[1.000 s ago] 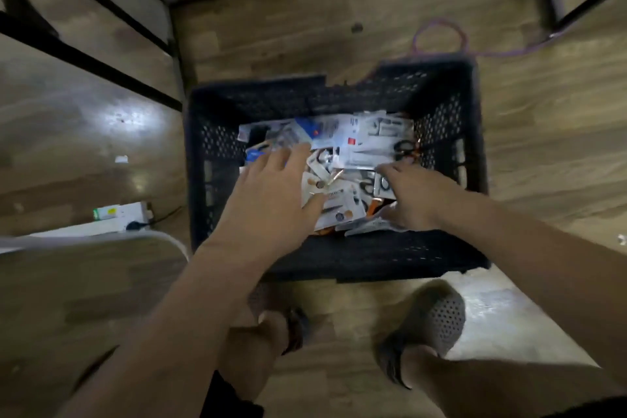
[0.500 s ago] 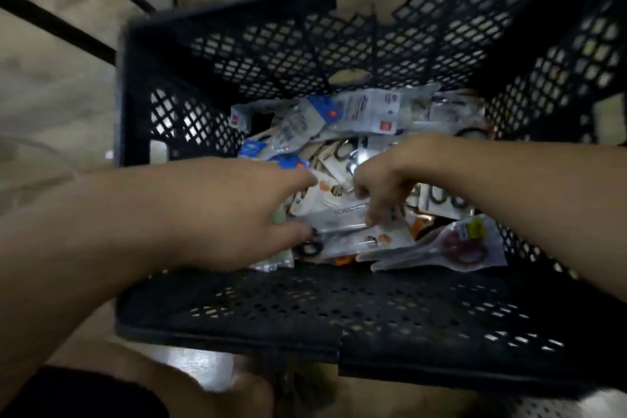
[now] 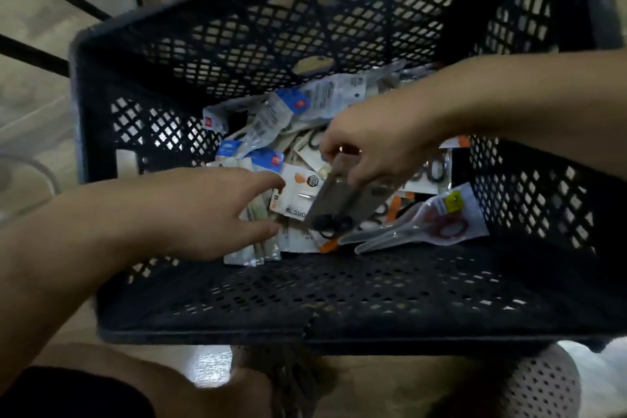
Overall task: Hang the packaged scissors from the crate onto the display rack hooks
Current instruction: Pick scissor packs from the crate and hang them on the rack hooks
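Note:
A dark perforated plastic crate (image 3: 339, 299) fills the view, with several packaged scissors (image 3: 298, 105) heaped on its bottom. My right hand (image 3: 376, 142) pinches the top of one clear pack of black-handled scissors (image 3: 339, 204) and holds it tilted above the heap. My left hand (image 3: 210, 210) reaches into the crate from the left, fingers stretched out over the packs, index finger near a white and orange pack (image 3: 298, 193). A pack with red-handled scissors (image 3: 437, 220) lies at the crate's right. No display rack hooks are in view.
The crate stands on a wooden floor (image 3: 30, 10). Black metal frame bars (image 3: 40, 54) run at the upper left. My knee (image 3: 142, 380) and a white perforated shoe (image 3: 539, 387) show below the crate's near wall.
My right hand has lifted the clear pack of black-handled scissors up off the heap. My left hand has stretched its fingers further into the crate. The camera has moved closer.

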Demonstrator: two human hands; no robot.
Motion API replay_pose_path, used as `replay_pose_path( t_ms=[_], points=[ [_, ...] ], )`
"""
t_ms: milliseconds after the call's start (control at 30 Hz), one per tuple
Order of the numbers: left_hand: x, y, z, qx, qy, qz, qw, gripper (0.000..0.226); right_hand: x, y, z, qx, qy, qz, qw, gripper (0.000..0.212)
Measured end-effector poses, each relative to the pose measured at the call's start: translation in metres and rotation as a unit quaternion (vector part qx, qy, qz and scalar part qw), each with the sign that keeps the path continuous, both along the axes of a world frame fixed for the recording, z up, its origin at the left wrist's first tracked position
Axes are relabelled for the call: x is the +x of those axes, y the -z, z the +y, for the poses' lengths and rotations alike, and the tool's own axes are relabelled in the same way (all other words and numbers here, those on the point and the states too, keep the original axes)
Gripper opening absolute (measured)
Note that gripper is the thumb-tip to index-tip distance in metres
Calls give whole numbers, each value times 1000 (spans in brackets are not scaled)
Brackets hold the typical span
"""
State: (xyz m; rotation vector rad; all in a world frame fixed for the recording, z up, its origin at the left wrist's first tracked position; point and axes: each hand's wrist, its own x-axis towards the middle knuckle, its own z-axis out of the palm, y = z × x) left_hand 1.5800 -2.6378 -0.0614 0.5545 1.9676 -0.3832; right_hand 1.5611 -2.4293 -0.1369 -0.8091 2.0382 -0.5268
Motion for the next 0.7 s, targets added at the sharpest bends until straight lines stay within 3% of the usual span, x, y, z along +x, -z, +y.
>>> replay_pose_path(
  t_ms=[133,233,267,333,400,467,533,700],
  points=[
    [0,-3,10,91,-1,55,994,72,-16,-20,2,-143,77,-93,982,12],
    [-6,-10,11,166,-108,59,978,48,-21,-28,6,-248,164,-169,940,7],
    [-10,-12,8,181,-127,76,972,37,-22,-30,7,-271,188,-186,926,5],
    [-18,-17,2,189,-123,122,966,42,-25,-33,9,-275,204,-185,921,4],
    [-21,-22,-2,157,-110,156,969,52,-35,-33,14,-152,137,-89,975,21],
    [-21,-25,-3,114,-109,165,974,45,-45,-29,13,70,35,25,997,47],
    [-20,-25,0,99,-112,170,974,30,-52,-11,7,213,-15,97,972,66],
    [-16,-22,18,117,-159,163,967,17,-31,30,1,367,-90,142,915,55]
  ],
)
